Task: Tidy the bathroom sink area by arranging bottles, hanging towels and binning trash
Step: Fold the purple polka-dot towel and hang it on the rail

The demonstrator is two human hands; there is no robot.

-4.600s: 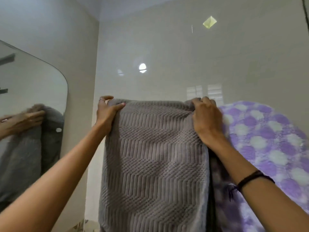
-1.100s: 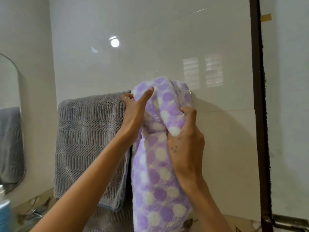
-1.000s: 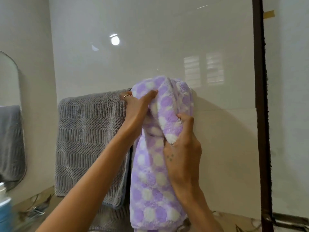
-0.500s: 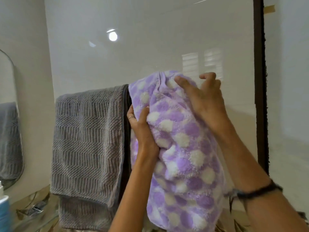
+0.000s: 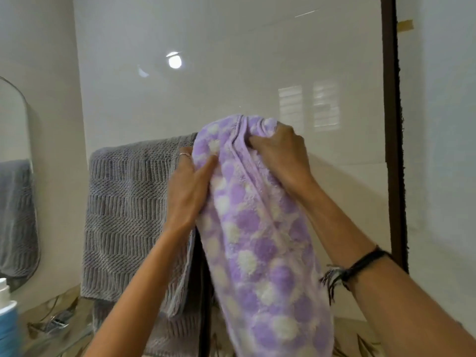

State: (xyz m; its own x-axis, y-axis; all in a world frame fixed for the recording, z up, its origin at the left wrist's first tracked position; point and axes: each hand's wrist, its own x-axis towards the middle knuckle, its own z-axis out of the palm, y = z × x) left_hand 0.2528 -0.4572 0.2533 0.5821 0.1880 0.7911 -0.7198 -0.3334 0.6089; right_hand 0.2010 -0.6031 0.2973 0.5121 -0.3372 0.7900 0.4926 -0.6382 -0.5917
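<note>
A purple-and-white spotted towel (image 5: 257,228) is shown hanging at the centre of the view, its long axis running from its bunched top at about 12 o'clock down to 5 o'clock, where it passes out of view at the lower edge. The top fold is gathered into ridges running along the length. The left hand (image 5: 188,191) is seen at 9 o'clock of the towel's upper part, its fingers curled round the left edge; a ring is worn on one finger. The right hand (image 5: 280,155) is placed at 1 o'clock of the bunched top, its fingers pinched into the gathered pile; a dark braided wristband (image 5: 358,266) is worn on that forearm. A grey ribbed towel (image 5: 128,215) is hung just beside the spotted one, at its 9 o'clock, draped flat with its long axis vertical. A mirror (image 5: 15,176) is visible at the far left edge, with grey cloth reflected in it. A blue bottle with a white cap (image 5: 6,313) is seen at 8 o'clock; its contents cannot be told. A dark vertical frame (image 5: 391,124) stands at 3 o'clock.
</note>
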